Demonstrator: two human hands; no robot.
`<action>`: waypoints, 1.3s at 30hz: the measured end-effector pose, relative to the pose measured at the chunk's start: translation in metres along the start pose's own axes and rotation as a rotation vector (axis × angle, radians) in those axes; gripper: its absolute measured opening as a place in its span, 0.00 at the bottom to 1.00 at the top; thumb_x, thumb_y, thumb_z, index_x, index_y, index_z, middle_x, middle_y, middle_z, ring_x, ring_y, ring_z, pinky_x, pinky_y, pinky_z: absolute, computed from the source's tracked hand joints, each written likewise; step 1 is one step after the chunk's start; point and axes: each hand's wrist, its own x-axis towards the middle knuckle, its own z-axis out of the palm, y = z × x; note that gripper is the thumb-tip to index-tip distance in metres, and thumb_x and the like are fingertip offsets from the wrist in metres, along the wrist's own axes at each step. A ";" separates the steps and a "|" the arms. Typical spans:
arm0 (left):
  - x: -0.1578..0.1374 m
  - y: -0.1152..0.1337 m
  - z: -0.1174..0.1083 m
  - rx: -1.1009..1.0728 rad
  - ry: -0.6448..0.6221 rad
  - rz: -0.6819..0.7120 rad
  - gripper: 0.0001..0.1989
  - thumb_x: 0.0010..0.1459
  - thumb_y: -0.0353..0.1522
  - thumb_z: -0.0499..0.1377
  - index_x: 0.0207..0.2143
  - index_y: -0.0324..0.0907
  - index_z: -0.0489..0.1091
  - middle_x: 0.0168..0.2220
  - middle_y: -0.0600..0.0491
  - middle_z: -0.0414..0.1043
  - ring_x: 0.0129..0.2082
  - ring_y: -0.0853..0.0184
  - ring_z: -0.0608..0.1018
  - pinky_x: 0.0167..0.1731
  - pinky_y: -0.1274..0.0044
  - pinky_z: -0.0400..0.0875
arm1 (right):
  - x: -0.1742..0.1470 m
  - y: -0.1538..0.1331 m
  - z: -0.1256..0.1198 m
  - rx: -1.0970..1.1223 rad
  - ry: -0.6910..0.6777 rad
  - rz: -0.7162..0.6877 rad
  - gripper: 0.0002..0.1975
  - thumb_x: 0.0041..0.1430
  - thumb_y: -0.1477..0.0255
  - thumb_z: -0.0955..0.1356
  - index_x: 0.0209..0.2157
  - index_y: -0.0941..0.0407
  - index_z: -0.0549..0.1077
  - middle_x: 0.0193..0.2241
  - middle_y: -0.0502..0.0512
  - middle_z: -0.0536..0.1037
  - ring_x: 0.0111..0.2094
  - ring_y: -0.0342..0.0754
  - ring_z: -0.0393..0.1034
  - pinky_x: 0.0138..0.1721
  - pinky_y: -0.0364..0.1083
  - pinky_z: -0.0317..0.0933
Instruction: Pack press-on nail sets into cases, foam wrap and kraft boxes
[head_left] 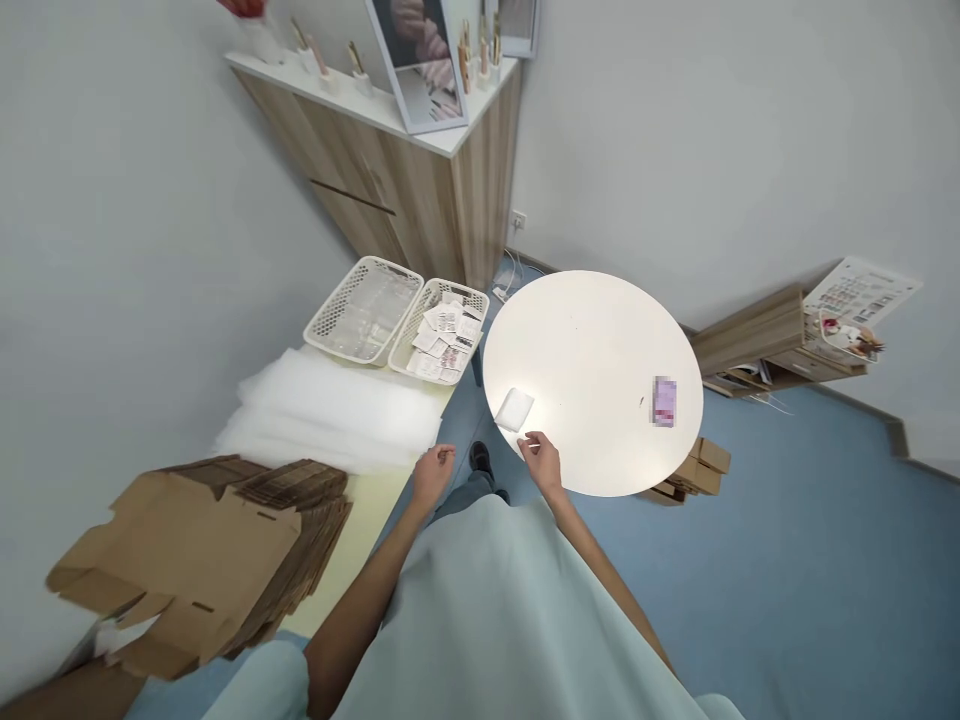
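Left hand loosely curled, empty; right hand open beside white packet on round table

Round bench: small packet at its near left edge, a card toward its right. Left of it, a second bench carrying two baskets side by side at the far end, foam sheets before them, flattened cartons nearest. Cabinet behind.

Reaching forward with both bare arms, elbows bent. Left hand hanging loosely curled, holding nothing. Right hand stretching a little farther ahead, fingers spread loosely, also gripping nothing.
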 end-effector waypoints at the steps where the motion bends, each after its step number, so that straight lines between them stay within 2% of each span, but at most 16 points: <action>1: -0.014 -0.005 -0.006 -0.036 0.034 -0.004 0.11 0.65 0.34 0.55 0.42 0.47 0.77 0.47 0.49 0.86 0.51 0.57 0.85 0.53 0.68 0.77 | -0.008 0.001 0.003 0.022 -0.005 -0.024 0.18 0.67 0.55 0.68 0.48 0.53 0.77 0.41 0.57 0.85 0.39 0.53 0.82 0.44 0.50 0.75; 4: -0.059 -0.022 -0.021 -0.111 0.136 -0.011 0.11 0.64 0.37 0.56 0.41 0.48 0.78 0.47 0.51 0.86 0.52 0.56 0.85 0.56 0.67 0.77 | -0.030 0.003 0.019 0.070 -0.041 -0.093 0.18 0.67 0.55 0.68 0.47 0.53 0.77 0.41 0.58 0.85 0.41 0.53 0.82 0.48 0.51 0.76; 9: -0.131 -0.056 -0.043 -0.190 0.274 -0.063 0.13 0.61 0.44 0.58 0.39 0.49 0.79 0.45 0.51 0.86 0.49 0.55 0.85 0.54 0.67 0.78 | -0.069 0.004 0.047 0.136 -0.158 -0.197 0.18 0.67 0.55 0.68 0.46 0.54 0.78 0.43 0.61 0.85 0.43 0.55 0.82 0.49 0.53 0.76; 12: -0.161 -0.078 -0.057 -0.243 0.364 -0.100 0.15 0.59 0.47 0.59 0.37 0.48 0.78 0.43 0.49 0.86 0.49 0.54 0.85 0.54 0.66 0.79 | -0.092 0.005 0.056 0.110 -0.214 -0.210 0.16 0.67 0.57 0.68 0.45 0.54 0.79 0.43 0.61 0.86 0.43 0.55 0.82 0.50 0.53 0.76; 15: -0.177 -0.103 -0.073 -0.264 0.448 -0.152 0.16 0.58 0.49 0.60 0.34 0.47 0.76 0.41 0.48 0.85 0.48 0.52 0.85 0.55 0.65 0.78 | -0.109 0.006 0.061 0.075 -0.244 -0.234 0.15 0.67 0.58 0.68 0.45 0.53 0.79 0.43 0.60 0.86 0.44 0.56 0.83 0.51 0.53 0.76; 19: -0.181 -0.142 -0.102 -0.192 0.533 -0.186 0.13 0.61 0.42 0.55 0.41 0.47 0.76 0.47 0.46 0.85 0.51 0.53 0.84 0.58 0.64 0.76 | -0.122 0.001 0.066 0.049 -0.256 -0.254 0.16 0.67 0.57 0.68 0.45 0.53 0.79 0.44 0.61 0.86 0.45 0.56 0.82 0.52 0.54 0.76; 23: -0.175 -0.185 -0.140 0.109 0.577 -0.136 0.19 0.64 0.41 0.54 0.51 0.44 0.76 0.56 0.40 0.80 0.60 0.47 0.79 0.63 0.58 0.72 | -0.130 -0.016 0.077 0.021 -0.245 -0.281 0.17 0.67 0.57 0.67 0.45 0.54 0.79 0.44 0.63 0.86 0.46 0.57 0.82 0.52 0.55 0.76; 25: -0.169 -0.204 -0.158 0.229 0.526 -0.131 0.21 0.64 0.42 0.56 0.53 0.43 0.76 0.58 0.37 0.78 0.62 0.43 0.77 0.62 0.56 0.72 | -0.136 -0.027 0.086 0.003 -0.237 -0.291 0.17 0.67 0.57 0.67 0.45 0.54 0.79 0.44 0.63 0.86 0.46 0.57 0.82 0.52 0.54 0.76; 28: -0.159 -0.229 -0.179 0.290 0.381 -0.128 0.21 0.64 0.42 0.57 0.54 0.42 0.77 0.57 0.37 0.79 0.59 0.43 0.78 0.59 0.58 0.74 | -0.151 -0.046 0.105 -0.025 -0.242 -0.315 0.17 0.68 0.57 0.67 0.45 0.54 0.79 0.44 0.62 0.86 0.46 0.56 0.82 0.53 0.54 0.75; 33: -0.151 -0.249 -0.194 0.337 0.263 -0.039 0.21 0.69 0.43 0.54 0.55 0.42 0.77 0.57 0.39 0.79 0.56 0.47 0.80 0.56 0.64 0.75 | -0.180 -0.077 0.150 -0.101 -0.310 -0.364 0.12 0.69 0.61 0.68 0.45 0.53 0.79 0.45 0.59 0.86 0.46 0.54 0.82 0.53 0.52 0.74; 36: -0.150 -0.251 -0.196 0.397 0.222 0.027 0.22 0.72 0.35 0.47 0.54 0.43 0.78 0.54 0.40 0.80 0.53 0.49 0.81 0.53 0.64 0.76 | -0.195 -0.097 0.178 -0.201 -0.390 -0.429 0.11 0.71 0.65 0.68 0.47 0.53 0.80 0.46 0.58 0.86 0.46 0.53 0.82 0.54 0.51 0.74; 39: -0.147 -0.250 -0.196 0.459 0.223 0.070 0.22 0.71 0.30 0.46 0.54 0.41 0.77 0.51 0.39 0.80 0.53 0.50 0.81 0.52 0.65 0.76 | -0.205 -0.119 0.209 -0.343 -0.454 -0.540 0.11 0.72 0.67 0.69 0.52 0.53 0.80 0.51 0.58 0.84 0.52 0.54 0.80 0.58 0.52 0.71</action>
